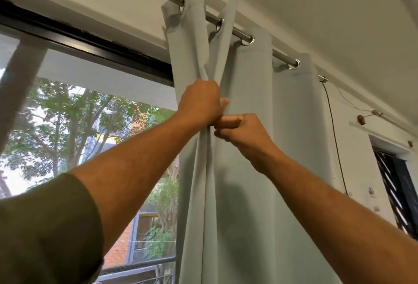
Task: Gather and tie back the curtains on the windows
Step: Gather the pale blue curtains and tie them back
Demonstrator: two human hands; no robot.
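A pale grey-green curtain (251, 170) hangs by metal eyelets from a chrome rod (282, 56) at the right side of a large window (90, 125). Its left folds are bunched together. My left hand (200, 102) is raised high and is closed around the bunched left folds. Just below and to the right, my right hand (243, 135) pinches a fold of the same curtain, touching the left hand. No tie-back is visible.
The black window frame (90, 43) runs along the top. A thin dark cord (334, 139) hangs down the white wall right of the curtain. A second, dark barred window (398, 184) is at the far right. Trees and buildings show outside.
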